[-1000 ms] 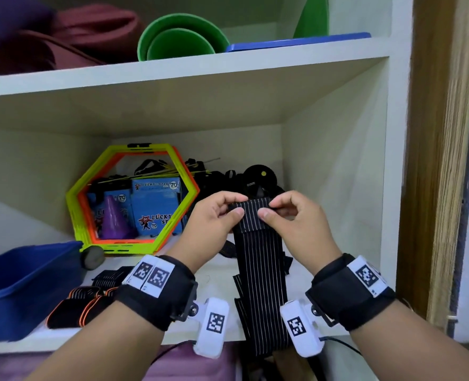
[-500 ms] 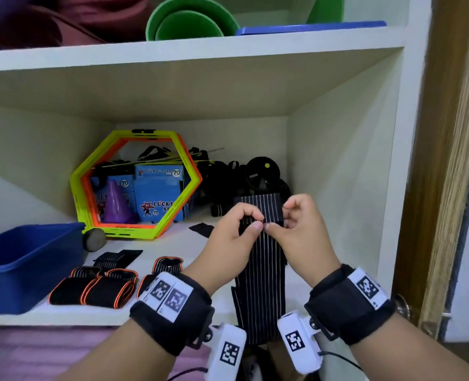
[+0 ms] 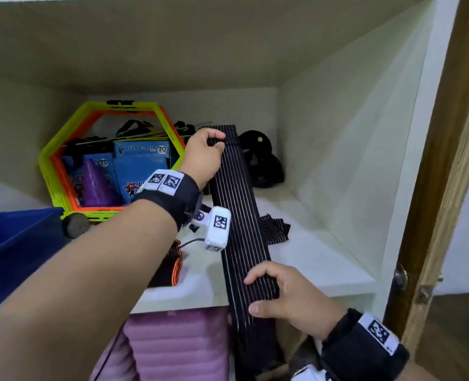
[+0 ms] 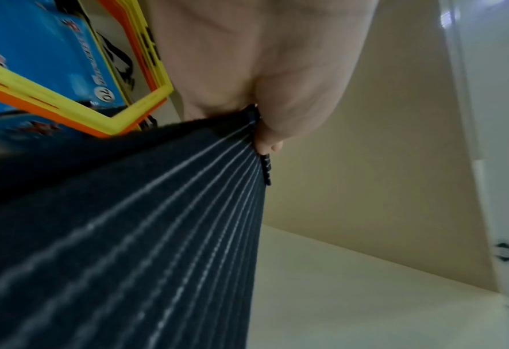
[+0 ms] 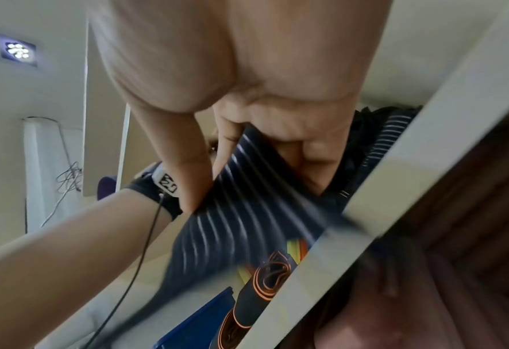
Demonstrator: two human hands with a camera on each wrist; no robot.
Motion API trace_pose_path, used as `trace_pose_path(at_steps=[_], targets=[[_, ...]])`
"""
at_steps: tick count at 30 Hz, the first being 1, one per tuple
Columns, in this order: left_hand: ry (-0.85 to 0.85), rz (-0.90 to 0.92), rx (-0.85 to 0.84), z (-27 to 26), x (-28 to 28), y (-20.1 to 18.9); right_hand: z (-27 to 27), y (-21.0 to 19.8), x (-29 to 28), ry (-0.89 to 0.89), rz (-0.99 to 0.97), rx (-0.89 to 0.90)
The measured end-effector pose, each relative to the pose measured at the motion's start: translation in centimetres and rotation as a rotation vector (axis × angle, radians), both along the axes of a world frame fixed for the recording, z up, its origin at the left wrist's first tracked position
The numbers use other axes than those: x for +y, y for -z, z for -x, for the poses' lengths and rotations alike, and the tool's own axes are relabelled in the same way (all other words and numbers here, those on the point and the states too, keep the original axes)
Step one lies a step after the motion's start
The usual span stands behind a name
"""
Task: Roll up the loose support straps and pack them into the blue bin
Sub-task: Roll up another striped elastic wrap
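Fingers (image 3: 219, 145) of left hand (image 3: 201, 158) pinch strap (image 3: 241, 218) top end, 12 o'clock. Right hand (image 3: 285, 292) clamps strap lower, 5 o'clock, at shelf (image 3: 324, 259) edge. Bin (image 3: 13, 251) at 9 o'clock. Suggest: keep tension, edges aligned, start tight roll from top.

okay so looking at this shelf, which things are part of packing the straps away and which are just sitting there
Part of the job:
- striped strap, left hand pinching its top end, right hand gripping it lower down
- blue bin
- rolled orange-edged strap on the shelf

Just lying about:
- hexagon frames
- blue boxes
- purple cone
- black gear at the back
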State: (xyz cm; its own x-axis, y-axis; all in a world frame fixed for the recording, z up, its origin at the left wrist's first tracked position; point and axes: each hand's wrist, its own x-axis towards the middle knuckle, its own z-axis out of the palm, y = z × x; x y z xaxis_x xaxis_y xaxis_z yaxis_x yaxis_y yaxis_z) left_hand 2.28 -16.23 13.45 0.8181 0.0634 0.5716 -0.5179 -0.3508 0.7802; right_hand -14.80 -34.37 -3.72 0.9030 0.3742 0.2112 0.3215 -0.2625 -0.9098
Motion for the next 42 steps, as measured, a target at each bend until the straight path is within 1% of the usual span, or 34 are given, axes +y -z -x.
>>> trace_pose_path(at_steps=[3,4,5,8,9,11,12,14,15,16,17,18,19,20,21,22,23,24,26,27,29,31,33,35,37,38,40,42], targets=[[-0.080,-0.093,0.062,-4.0,1.0,2.3,0.9,2.1,0.1,0.083,-0.026,0.060],[-0.098,-0.126,0.116,-5.3,1.2,3.3,1.1,2.7,0.1,0.124,-0.038,0.080],[-0.095,-0.152,0.187,-6.6,1.2,4.3,1.3,3.2,0.2,0.158,-0.050,0.102],[-0.007,-0.184,0.510,-10.2,0.9,7.5,1.7,4.4,0.4,0.235,-0.090,0.142],[0.014,-0.184,0.550,-11.2,0.4,8.6,1.9,4.7,0.4,0.259,-0.117,0.173],[0.033,-0.308,0.559,-12.4,-1.0,10.6,2.3,4.7,0.6,0.287,-0.210,0.250],[0.033,-0.419,0.576,-12.6,-1.9,11.3,2.5,4.7,0.6,0.306,-0.235,0.264],[0.059,-0.677,0.531,-12.3,-3.8,12.8,2.7,4.7,0.5,0.351,-0.237,0.267],[0.092,-0.752,0.546,-12.3,-4.5,13.4,2.8,4.6,0.4,0.367,-0.229,0.261],[0.120,-0.862,0.511,-13.5,-5.2,14.1,2.9,4.5,0.3,0.391,-0.215,0.253],[0.126,-0.888,0.522,-13.9,-5.5,14.6,2.9,4.5,0.2,0.419,-0.189,0.245],[0.108,-0.810,0.608,-15.4,-6.3,15.1,2.9,4.5,0.1,0.445,-0.168,0.242],[0.108,-0.713,0.640,-15.1,-6.6,15.0,2.9,4.6,0.0,0.461,-0.149,0.242],[0.122,-0.687,0.616,-15.6,-7.4,15.2,3.0,4.4,0.0,0.478,-0.130,0.240],[0.125,-0.777,0.571,-15.6,-7.5,15.2,3.0,4.4,-0.1,0.495,-0.106,0.232],[0.129,-0.902,0.525,-16.9,-7.8,15.5,2.9,4.3,-0.1,0.506,-0.088,0.225],[0.108,-0.934,0.510,-17.2,-7.9,15.6,2.8,4.3,-0.2,0.516,-0.079,0.219],[0.108,-0.908,0.524,-18.1,-7.9,15.6,2.6,4.1,-0.1,0.524,-0.075,0.212],[0.128,-0.937,0.498,-18.5,-7.7,15.2,2.0,3.8,0.2,0.539,-0.067,0.196],[0.120,-0.993,0.456,-18.9,-7.6,15.1,1.6,3.8,0.4,0.545,-0.064,0.186],[0.098,-0.989,0.426,-19.9,-7.4,14.9,0.5,3.6,0.9,0.549,-0.071,0.174],[0.104,-0.916,0.414,-20.3,-7.0,14.3,-0.6,3.1,1.7,0.558,-0.064,0.183],[0.102,-0.942,0.368,-21.5,-6.3,14.1,-1.9,2.8,2.5,0.562,-0.028,0.157],[0.099,-0.900,0.384,-23.0,-5.5,14.4,-3.1,2.9,3.1,0.554,0.059,0.132],[0.134,-0.851,0.409,-23.5,-4.7,14.4,-3.8,3.0,3.4,0.537,0.163,0.098],[0.107,-0.879,0.384,-24.1,-4.3,14.6,-4.0,2.9,3.4,0.533,0.233,0.066],[0.048,-0.937,0.384,-23.2,-3.7,14.3,-3.8,2.6,3.1,0.548,0.398,-0.013],[0.047,-0.993,0.345,-21.9,-2.9,13.5,-3.5,2.3,2.6,0.558,0.488,-0.052]])
